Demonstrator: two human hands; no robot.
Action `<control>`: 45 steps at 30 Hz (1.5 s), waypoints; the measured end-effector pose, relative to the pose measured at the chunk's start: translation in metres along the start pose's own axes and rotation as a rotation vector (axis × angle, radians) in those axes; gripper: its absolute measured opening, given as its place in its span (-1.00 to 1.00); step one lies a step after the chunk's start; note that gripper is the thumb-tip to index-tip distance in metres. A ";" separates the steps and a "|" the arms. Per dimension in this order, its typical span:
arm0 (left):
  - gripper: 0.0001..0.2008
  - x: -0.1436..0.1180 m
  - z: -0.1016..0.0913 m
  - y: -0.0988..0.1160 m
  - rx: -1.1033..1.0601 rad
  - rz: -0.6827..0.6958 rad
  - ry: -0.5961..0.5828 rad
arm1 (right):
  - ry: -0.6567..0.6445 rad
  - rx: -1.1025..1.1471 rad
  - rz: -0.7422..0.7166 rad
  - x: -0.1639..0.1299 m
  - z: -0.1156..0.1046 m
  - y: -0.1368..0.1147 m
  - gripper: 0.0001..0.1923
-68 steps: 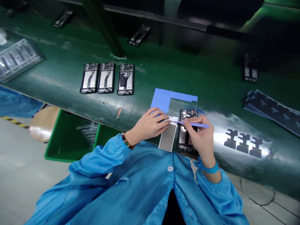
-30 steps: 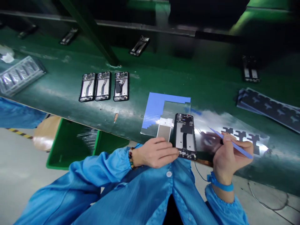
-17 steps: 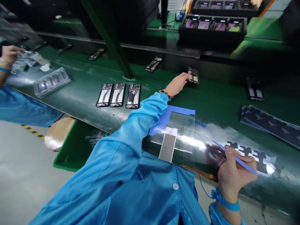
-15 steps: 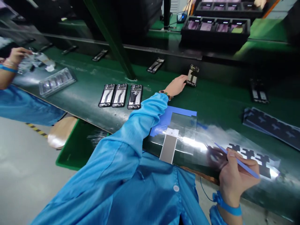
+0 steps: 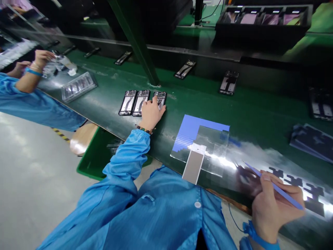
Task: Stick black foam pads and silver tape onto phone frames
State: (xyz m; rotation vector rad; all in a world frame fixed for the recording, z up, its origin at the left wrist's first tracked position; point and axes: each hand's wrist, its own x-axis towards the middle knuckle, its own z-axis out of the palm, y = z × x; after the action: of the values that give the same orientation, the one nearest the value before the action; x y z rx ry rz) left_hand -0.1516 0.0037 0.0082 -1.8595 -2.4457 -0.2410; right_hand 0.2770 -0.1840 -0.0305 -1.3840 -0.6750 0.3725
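Observation:
My left hand (image 5: 151, 114) reaches over a row of phone frames, fingers apart. It covers the lower part of the rightmost phone frame (image 5: 161, 98) and the edge of the middle phone frame (image 5: 141, 100); whether it presses on them I cannot tell. A third phone frame (image 5: 127, 103) lies at the left of the row. In my right hand (image 5: 277, 205) is a pair of blue tweezers (image 5: 282, 192), tip pointing up and left above the shiny bench. Black cut-out stickers (image 5: 292, 179) on a clear sheet lie beside that hand.
A blue sheet (image 5: 186, 126) lies under clear film, near a grey-and-white strip (image 5: 194, 166). Further phone frames (image 5: 229, 83) stand along the back. A green post (image 5: 140, 48) rises from the bench. At left, a co-worker's hand (image 5: 43, 59) is near a clear tray (image 5: 79, 86).
My left hand has left the phone frame at the back and moved left to the row of three. That frame now lies on the bench. My right hand keeps the tweezers; the view has shifted.

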 end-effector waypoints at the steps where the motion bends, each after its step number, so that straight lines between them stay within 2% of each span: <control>1: -0.27 0.002 -0.002 0.002 -0.023 -0.017 0.010 | 0.004 0.001 0.000 0.000 0.000 0.001 -0.48; 3: -0.22 0.006 -0.008 0.005 -0.121 -0.045 0.010 | 0.013 0.013 -0.003 0.000 -0.001 0.003 -0.46; 6: -0.18 0.002 -0.021 0.006 -0.390 -0.049 -0.021 | 0.008 0.034 -0.008 0.000 -0.002 0.003 -0.46; 9: -0.09 -0.019 -0.031 0.015 -0.756 -0.040 -0.147 | -0.013 0.030 -0.009 -0.002 -0.001 -0.001 -0.49; 13: 0.10 -0.060 -0.038 0.050 -1.279 -0.051 -0.510 | -0.036 0.036 -0.006 -0.004 0.001 -0.006 -0.52; 15: 0.09 -0.081 -0.039 0.075 -1.454 -0.038 -0.715 | -0.034 0.047 -0.012 -0.005 0.002 -0.007 -0.52; 18: -0.26 -0.109 -0.034 0.113 -1.560 -0.062 -1.008 | -0.040 0.041 -0.007 -0.005 0.003 -0.009 -0.53; 19: -0.36 -0.117 -0.031 0.124 -1.584 -0.081 -1.075 | -0.040 0.033 -0.003 -0.005 0.002 -0.009 -0.53; 21: -0.44 -0.129 -0.021 0.144 -1.637 -0.096 -1.151 | -0.035 0.013 0.004 -0.005 0.002 -0.011 -0.52; 23: -0.45 -0.137 -0.011 0.158 -1.656 -0.040 -1.153 | -0.031 -0.002 0.007 -0.005 0.002 -0.012 -0.51; 26: -0.52 -0.141 0.001 0.170 -1.551 0.112 -1.131 | -0.042 0.001 0.012 -0.005 0.003 -0.014 -0.52; 31: -0.69 -0.138 0.005 0.171 -1.347 0.346 -0.906 | -0.061 0.003 0.020 -0.006 0.004 -0.016 -0.54; 37: -0.40 -0.138 -0.013 0.160 -0.918 0.515 -0.720 | -0.107 -0.044 0.088 -0.002 0.006 -0.023 -0.57; 39: -0.40 -0.139 -0.018 0.158 -0.828 0.559 -0.660 | -0.150 -0.090 0.111 0.004 0.014 -0.028 -0.58; 42: -0.52 -0.133 -0.023 0.152 -0.689 0.580 -0.581 | -0.271 -0.136 0.105 0.015 0.035 -0.035 -0.61; 45: -0.67 -0.122 -0.027 0.132 -0.559 0.629 -0.422 | -0.408 -0.112 0.109 0.019 0.060 -0.038 -0.60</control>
State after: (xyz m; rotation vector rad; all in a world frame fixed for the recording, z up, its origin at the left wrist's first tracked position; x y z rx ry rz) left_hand 0.0068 -0.0828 0.0290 -3.0808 -1.9567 -0.5826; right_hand 0.2480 -0.1323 0.0130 -1.4685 -0.9672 0.7249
